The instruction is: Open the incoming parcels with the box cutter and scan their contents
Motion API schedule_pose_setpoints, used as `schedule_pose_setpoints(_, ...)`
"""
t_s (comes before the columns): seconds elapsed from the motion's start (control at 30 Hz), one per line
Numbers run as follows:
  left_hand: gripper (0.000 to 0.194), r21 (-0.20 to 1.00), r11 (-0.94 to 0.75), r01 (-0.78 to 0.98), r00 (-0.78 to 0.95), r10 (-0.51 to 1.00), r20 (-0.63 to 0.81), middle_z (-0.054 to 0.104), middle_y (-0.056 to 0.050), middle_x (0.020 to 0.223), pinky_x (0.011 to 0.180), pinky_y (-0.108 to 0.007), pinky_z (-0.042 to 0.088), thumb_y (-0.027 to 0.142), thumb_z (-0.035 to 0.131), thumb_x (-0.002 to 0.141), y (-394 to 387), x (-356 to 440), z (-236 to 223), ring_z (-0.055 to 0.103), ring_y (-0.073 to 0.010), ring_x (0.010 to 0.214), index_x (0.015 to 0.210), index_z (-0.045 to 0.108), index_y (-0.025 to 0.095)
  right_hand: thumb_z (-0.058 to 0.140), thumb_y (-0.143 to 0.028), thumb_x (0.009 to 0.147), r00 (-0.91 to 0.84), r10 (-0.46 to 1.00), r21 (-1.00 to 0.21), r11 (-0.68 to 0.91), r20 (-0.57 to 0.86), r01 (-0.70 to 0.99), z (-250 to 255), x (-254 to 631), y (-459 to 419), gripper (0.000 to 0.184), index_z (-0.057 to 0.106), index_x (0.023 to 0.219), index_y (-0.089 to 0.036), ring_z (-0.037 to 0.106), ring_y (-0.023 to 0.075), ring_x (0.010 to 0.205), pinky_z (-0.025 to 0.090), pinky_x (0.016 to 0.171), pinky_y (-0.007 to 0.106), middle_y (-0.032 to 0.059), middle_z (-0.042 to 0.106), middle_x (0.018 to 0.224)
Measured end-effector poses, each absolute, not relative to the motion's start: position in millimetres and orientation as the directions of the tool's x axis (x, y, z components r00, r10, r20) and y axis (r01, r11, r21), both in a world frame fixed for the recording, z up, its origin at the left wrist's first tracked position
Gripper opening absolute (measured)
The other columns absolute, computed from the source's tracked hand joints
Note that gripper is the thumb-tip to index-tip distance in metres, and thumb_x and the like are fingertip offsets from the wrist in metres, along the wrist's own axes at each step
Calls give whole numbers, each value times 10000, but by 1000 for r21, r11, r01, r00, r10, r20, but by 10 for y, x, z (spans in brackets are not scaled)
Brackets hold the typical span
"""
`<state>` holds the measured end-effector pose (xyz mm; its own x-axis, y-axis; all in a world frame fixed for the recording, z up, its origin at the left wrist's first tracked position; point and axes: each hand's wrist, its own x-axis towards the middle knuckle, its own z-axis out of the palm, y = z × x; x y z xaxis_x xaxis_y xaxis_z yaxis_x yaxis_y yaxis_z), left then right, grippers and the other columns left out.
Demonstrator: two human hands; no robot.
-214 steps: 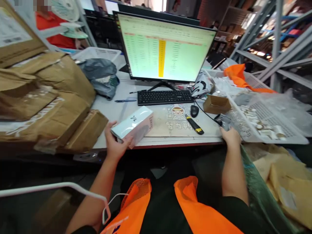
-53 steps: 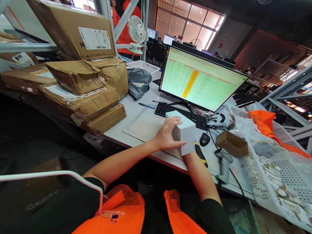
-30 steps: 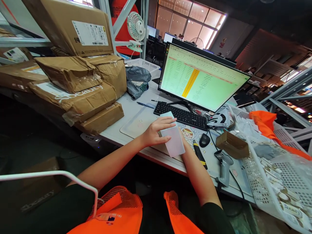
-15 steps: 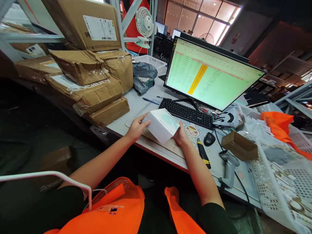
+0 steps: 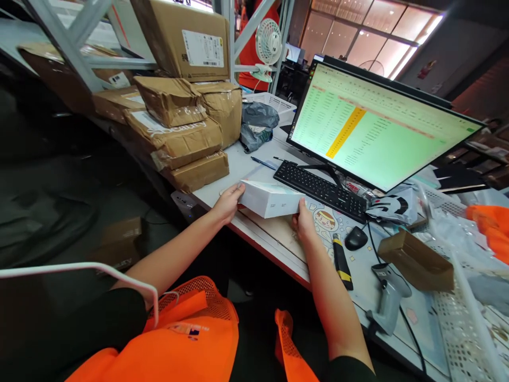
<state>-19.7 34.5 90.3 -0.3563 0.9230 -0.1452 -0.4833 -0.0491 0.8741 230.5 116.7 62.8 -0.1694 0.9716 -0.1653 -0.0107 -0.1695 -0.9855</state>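
A flat white box [image 5: 270, 198] lies level just above the desk mat [image 5: 278, 233], close to the desk's front edge. My left hand [image 5: 228, 201] grips its left end, fingers curled round the corner. At the box's right end, my right hand [image 5: 303, 223] holds it from below with the thumb against the side. The black keyboard [image 5: 321, 189] sits directly behind the box.
A monitor [image 5: 374, 132] with a green spreadsheet stands behind the keyboard. Stacked cardboard parcels [image 5: 183, 127] fill the desk's left. To the right lie a utility knife [image 5: 342, 262], mouse [image 5: 355, 238], barcode scanner [image 5: 387, 297], small brown box [image 5: 415, 260] and white basket [image 5: 461, 313].
The box was turned over between both hands, then tilted flat and shifted left toward the parcels. My view swung left.
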Motion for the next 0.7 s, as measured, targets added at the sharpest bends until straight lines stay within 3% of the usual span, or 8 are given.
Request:
schedule_pose_setpoints(0.1,530,846,107,-523,-251,929,-273,740,-112,1254,770,-384,582,595,737,880,221,-214,906,708,-291,1000,1255,684,225,598,-901,804,-123,992,-999,4,0,33,698,2291,1109,664,530,773,-240,463,145,567,376,479,267,-25,493,618)
schedule_pose_setpoints(0.2,628,800,157,-580,-214,918,-335,759,-141,1198,859,-448,584,608,821,784,-21,-248,907,728,-330,1022,1246,679,207,694,-843,761,-250,958,-988,151,143,15,709,2279,1026,633,644,842,-217,559,202,757,485,658,321,23,599,769)
schedule_pose_setpoints(0.33,625,791,-83,-606,-314,939,-142,776,-153,1152,972,-481,567,449,907,709,-477,-471,900,736,-346,1075,1233,691,184,467,-922,840,-380,907,-979,131,182,-157,598,2305,1053,787,733,1086,-223,610,233,819,499,735,366,46,618,852)
schedule_pose_setpoints(0.43,614,794,-251,-553,-491,869,-67,771,-160,1181,985,-500,568,486,872,710,-986,-907,999,706,-377,1156,1204,706,160,496,-888,853,-332,937,-975,38,110,-217,515,2360,1164,761,755,1131,-229,606,220,778,493,735,374,44,624,844)
schedule_pose_setpoints(0.53,569,777,-523,-351,-789,611,54,752,-95,1262,1005,-477,558,595,690,839,-1764,-1610,1248,640,-342,1260,1232,678,184,541,-821,883,-314,946,-974,4,77,-227,492,2413,1225,654,790,1076,-248,612,229,796,489,729,388,63,650,856)
schedule_pose_setpoints(0.6,525,735,-678,-24,-941,263,213,717,7,1335,1047,-415,526,627,535,934,-2419,-2157,1441,584,-261,1318,1295,609,253,552,-818,882,-333,939,-975,11,86,-220,499,2420,1203,636,806,1067,-264,616,232,797,497,731,395,68,663,860)
schedule_pose_setpoints(0.67,642,752,-623,217,-957,15,289,676,48,1387,1068,-379,506,764,367,944,-3055,-2670,1588,530,-219,1369,1349,524,291,595,-842,839,-365,927,-980,17,90,-198,507,2399,1145,650,814,1059,-271,622,231,782,513,729,397,69,674,856)
schedule_pose_setpoints(0.7,746,795,-549,259,-955,-22,296,637,42,1443,1074,-369,503,837,264,930,-3308,-2885,1629,506,-214,1405,1404,469,298,619,-858,807,-377,922,-983,23,91,-181,509,2381,1112,666,816,1047,-269,625,231,768,523,724,399,68,678,848)
